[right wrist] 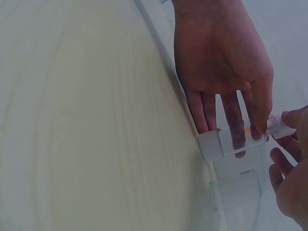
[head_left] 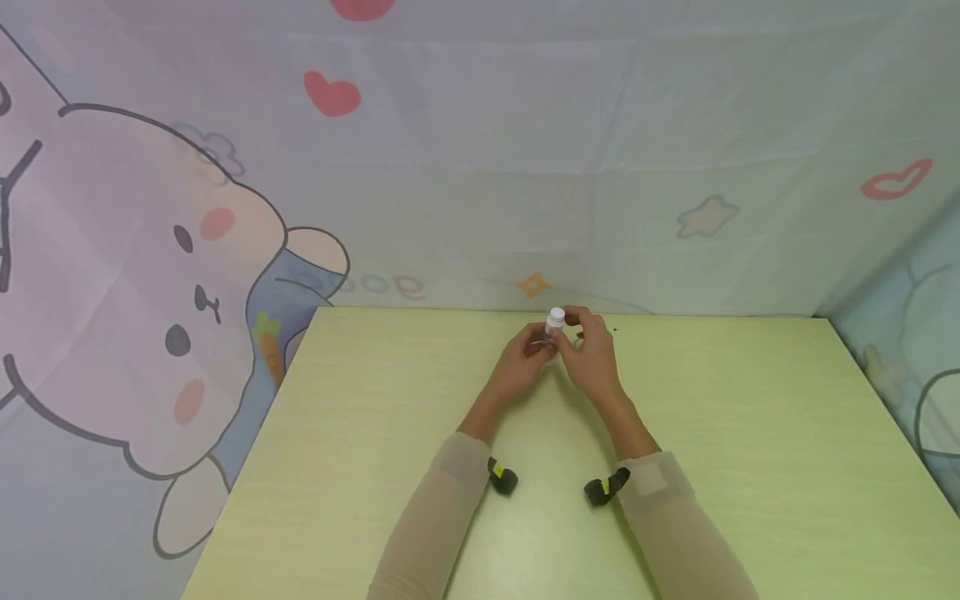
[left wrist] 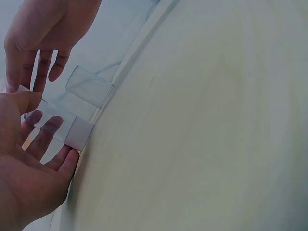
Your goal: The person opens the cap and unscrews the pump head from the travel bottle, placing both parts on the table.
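Note:
Near the far edge of the table, a clear bottle [right wrist: 250, 137] with a white lower part and a white cap [head_left: 557, 314] stands upright between both hands. My left hand [head_left: 519, 363] holds the bottle's body, its fingers showing through the clear wall in the right wrist view. Up at the top, my right hand [head_left: 594, 360] has thumb and fingers around the cap, pinching it. Close beside the bottle stands a clear glass cup [left wrist: 90, 86], mostly hidden behind the right hand in the head view.
The pale yellow-green table [head_left: 750, 458] meets a printed cloth backdrop [head_left: 480, 167] just behind the hands. Cloth also hangs along the table's right side. Each sleeve cuff carries a small black camera [head_left: 504, 479].

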{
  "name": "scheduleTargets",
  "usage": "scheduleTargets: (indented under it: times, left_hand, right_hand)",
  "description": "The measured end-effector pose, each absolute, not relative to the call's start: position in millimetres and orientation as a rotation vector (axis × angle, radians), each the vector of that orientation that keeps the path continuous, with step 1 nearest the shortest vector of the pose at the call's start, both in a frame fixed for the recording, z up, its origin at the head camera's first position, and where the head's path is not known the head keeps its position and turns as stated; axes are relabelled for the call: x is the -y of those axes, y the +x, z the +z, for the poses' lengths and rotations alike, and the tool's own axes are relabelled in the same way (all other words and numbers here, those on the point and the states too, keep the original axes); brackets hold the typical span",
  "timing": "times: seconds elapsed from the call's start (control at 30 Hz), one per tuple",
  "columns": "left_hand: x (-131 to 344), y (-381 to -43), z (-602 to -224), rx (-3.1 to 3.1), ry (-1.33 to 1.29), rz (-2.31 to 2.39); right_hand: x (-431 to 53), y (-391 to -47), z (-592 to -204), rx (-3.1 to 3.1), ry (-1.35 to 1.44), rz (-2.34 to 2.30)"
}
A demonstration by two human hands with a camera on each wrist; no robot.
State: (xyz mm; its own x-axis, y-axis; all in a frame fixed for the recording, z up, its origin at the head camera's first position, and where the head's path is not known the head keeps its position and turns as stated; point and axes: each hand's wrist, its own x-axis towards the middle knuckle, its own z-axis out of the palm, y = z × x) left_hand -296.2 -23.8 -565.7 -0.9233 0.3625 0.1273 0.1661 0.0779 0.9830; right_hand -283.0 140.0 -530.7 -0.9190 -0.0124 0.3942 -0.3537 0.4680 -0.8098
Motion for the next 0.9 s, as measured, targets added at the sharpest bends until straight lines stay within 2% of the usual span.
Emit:
scheduleTargets:
  times: [0.9]
  left_hand:
    - [22.4,-299.5,-566.9,-2.215,0.5,1.96]
  right_hand:
    - [-143.9,-283.7,-527.0,2.321,0.326,1.457]
